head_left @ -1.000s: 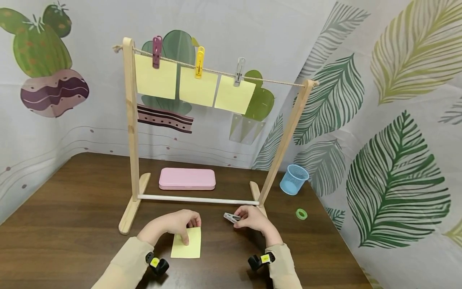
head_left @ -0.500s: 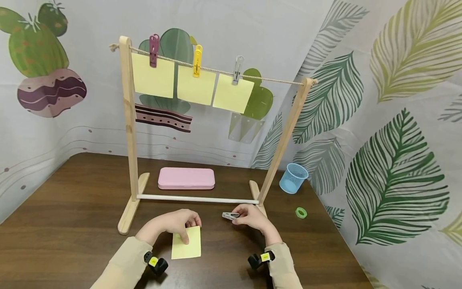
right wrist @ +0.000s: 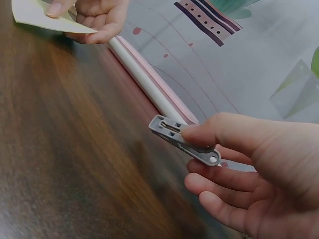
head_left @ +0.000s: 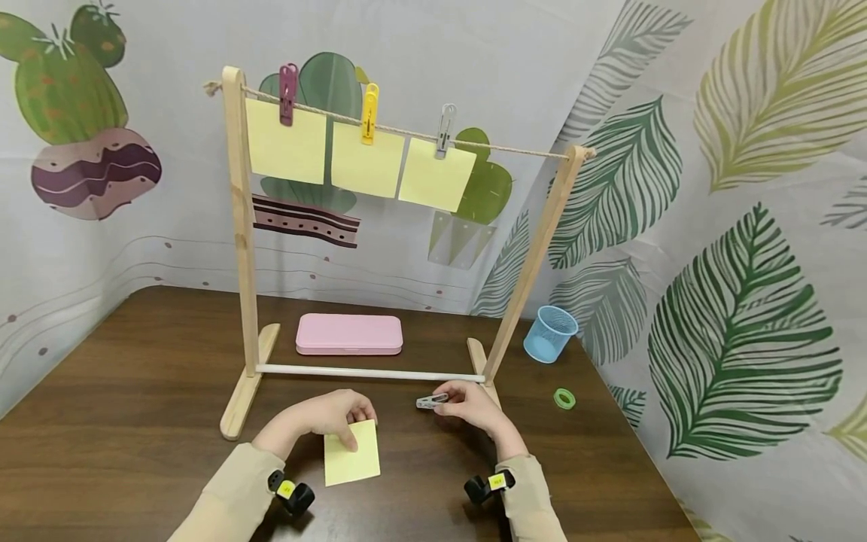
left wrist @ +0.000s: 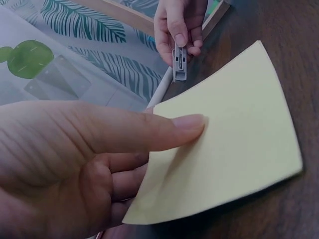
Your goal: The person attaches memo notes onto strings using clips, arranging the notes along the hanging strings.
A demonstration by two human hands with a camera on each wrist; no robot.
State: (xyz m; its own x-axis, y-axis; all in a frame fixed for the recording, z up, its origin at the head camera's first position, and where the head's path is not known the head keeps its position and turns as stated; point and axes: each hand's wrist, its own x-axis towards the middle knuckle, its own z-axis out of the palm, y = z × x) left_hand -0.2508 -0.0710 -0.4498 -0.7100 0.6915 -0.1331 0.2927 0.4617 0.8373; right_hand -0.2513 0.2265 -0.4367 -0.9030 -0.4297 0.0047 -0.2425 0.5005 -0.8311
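My left hand (head_left: pixel 339 416) pinches a yellow sticky note (head_left: pixel 353 456) by its upper left part, the thumb flat across its face in the left wrist view. The sheet (left wrist: pixel 239 129) bends slightly and its edge looks thick, like a small pad. On the right, my right hand (head_left: pixel 470 404) holds a grey clothespin (right wrist: pixel 182 139) between thumb and fingers, its clamping end pointing left toward the other hand. Above and behind, three yellow notes hang from a rope (head_left: pixel 521 153), clipped by a purple clothespin (head_left: pixel 287 94), a yellow clothespin (head_left: pixel 369 113) and a grey clothespin (head_left: pixel 445 132).
The wooden frame (head_left: pixel 245 248) stands on the brown table (head_left: pixel 135 421), a white bar (head_left: pixel 366 372) joining its feet. Behind the bar lies a pink case (head_left: pixel 348 334). At the right are a blue mesh cup (head_left: pixel 550 335) and a green tape roll (head_left: pixel 564 399).
The note in the left hand has turned a little, its lower edge swinging right. The clothespin in the right hand has tilted slightly and shifted a bit left and up.
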